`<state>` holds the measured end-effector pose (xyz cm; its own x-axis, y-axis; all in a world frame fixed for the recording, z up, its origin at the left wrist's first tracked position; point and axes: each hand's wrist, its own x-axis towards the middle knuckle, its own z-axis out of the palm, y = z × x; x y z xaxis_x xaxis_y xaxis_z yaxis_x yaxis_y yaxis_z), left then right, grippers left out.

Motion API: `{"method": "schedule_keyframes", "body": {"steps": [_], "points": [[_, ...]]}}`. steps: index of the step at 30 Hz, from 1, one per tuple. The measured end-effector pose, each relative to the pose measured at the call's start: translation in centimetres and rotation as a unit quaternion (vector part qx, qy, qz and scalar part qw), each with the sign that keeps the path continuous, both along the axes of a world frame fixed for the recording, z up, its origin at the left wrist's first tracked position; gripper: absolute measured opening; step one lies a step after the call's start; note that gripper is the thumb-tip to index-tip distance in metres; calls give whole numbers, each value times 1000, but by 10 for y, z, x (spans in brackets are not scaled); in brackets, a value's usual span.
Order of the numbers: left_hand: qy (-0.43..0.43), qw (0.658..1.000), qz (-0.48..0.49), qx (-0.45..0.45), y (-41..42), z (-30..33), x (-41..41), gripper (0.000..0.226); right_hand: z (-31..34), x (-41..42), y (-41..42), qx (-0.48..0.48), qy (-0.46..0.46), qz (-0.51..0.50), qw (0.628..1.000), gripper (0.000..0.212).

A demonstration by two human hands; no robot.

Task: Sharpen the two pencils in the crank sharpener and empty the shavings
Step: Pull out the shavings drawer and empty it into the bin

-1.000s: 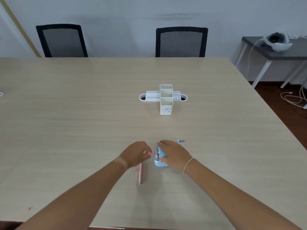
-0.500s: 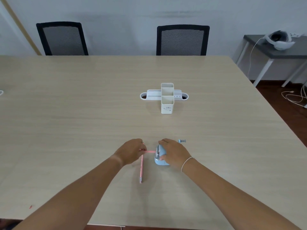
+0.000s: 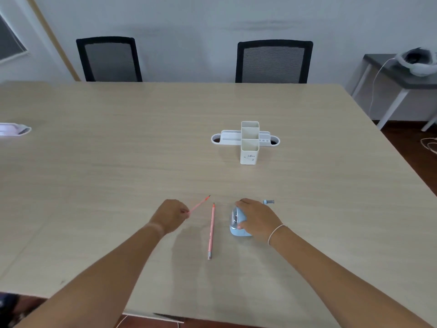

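A light blue crank sharpener (image 3: 236, 223) stands on the wooden table (image 3: 118, 162), with my right hand (image 3: 256, 217) wrapped over its top and side. Its crank handle (image 3: 269, 201) sticks out behind that hand. My left hand (image 3: 171, 215) grips a pink pencil (image 3: 199, 204) by its rear end, left of the sharpener; the dark sharpened tip points up and to the right, clear of the sharpener. A second pink pencil (image 3: 211, 232) lies flat on the table between my hands, tip away from me.
A white desk organiser (image 3: 248, 142) with upright compartments stands mid-table behind the sharpener. Two black mesh chairs (image 3: 273, 61) line the far edge. A white object (image 3: 14, 129) lies at the left edge. A grey side table (image 3: 387, 74) with a headset stands at right.
My left hand has drawn the pink pencil out of the sharpener and moved it leftwards, its tip now free. My right hand has stayed on the sharpener.
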<state>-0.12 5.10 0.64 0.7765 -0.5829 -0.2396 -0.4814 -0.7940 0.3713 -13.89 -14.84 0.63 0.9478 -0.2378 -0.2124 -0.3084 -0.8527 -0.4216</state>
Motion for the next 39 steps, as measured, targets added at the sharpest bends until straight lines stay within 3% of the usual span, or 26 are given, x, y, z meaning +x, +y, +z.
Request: {"method": "schedule_keyframes", "body": {"steps": [7,19,24,28,30,33,36,39], "points": [[108,978,162,-73,-20,-25,-26,18,1,-1,-1,-7,1,5,1000,42],[135,954,250,-99,-32,-46,-41,30,2,-4,1,3,-15,3,1000,34],[126,954,253,-99,-33,-50,-43,24,3,-4,2,7,-18,4,1000,35],[135,951,253,-117,-31,-49,-43,5,0,-7,2,12,-34,3,999,39],[128,953,241,-135,-33,-46,-42,13,-3,-13,0,26,-66,-4,997,42],[99,958,203,-174,-42,-35,-39,20,-7,-33,-3,47,-135,-19,990,49],[85,958,157,-224,-57,-24,-40,11,-17,-61,-6,74,-205,-62,974,41],[69,967,79,-233,-75,-19,-45,14,-32,-85,-16,99,-182,-108,972,35]]}}
